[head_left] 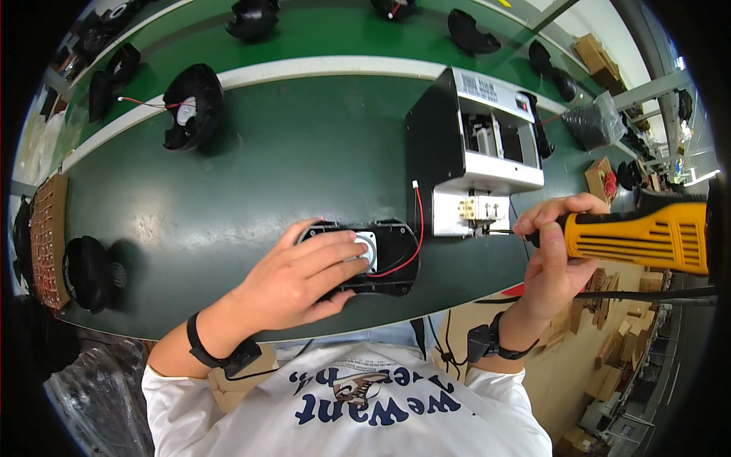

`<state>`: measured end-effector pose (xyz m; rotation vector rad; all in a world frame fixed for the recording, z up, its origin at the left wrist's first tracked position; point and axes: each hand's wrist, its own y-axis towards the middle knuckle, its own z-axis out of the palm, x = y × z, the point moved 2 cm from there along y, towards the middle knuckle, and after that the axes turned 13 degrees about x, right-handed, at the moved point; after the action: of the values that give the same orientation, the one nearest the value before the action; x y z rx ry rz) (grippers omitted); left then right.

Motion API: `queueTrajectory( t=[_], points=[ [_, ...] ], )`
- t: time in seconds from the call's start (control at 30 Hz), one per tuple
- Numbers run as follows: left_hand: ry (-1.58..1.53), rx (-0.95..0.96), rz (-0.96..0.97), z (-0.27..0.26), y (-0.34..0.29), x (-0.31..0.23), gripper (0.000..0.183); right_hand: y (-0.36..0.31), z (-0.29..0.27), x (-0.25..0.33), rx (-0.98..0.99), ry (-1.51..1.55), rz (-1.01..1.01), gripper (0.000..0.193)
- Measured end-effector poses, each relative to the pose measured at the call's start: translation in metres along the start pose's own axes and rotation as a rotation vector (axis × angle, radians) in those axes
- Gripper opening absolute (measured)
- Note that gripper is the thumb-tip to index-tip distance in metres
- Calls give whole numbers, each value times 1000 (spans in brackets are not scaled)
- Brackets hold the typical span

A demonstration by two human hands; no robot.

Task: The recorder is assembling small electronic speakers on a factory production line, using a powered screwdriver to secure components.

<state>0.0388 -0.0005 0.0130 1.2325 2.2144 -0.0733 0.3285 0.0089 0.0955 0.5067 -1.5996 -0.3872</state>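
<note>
My left hand [293,278] spans a black plastic shell [400,247] on the green bench. Its thumb lies along the near side and two fingers rest on a small round speaker [368,251] with a pale metal frame. From the speaker a red-and-black wire [421,228] curls out to a white connector. My right hand [554,247] is closed around the front of a yellow-and-black electric screwdriver [636,236], held nearly level. The thin bit points left, its tip at the front block of a silver-and-black screw feeder [499,177]; whether they touch, I cannot tell.
Another black shell with a wired speaker [183,110] stands at the back left, and a rounded black shell [90,273] at the left end. A cardboard box of wired parts [47,244] is beside it. More shells line the green strip [327,30] behind a pale rail. Cartons lie lower right.
</note>
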Motion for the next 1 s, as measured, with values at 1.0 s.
queueTrajectory(
  t=[1.0],
  points=[
    [-18, -5, 24, 0, -8, 1, 52, 60, -5, -58, 114, -980, 204, 37]
  ],
)
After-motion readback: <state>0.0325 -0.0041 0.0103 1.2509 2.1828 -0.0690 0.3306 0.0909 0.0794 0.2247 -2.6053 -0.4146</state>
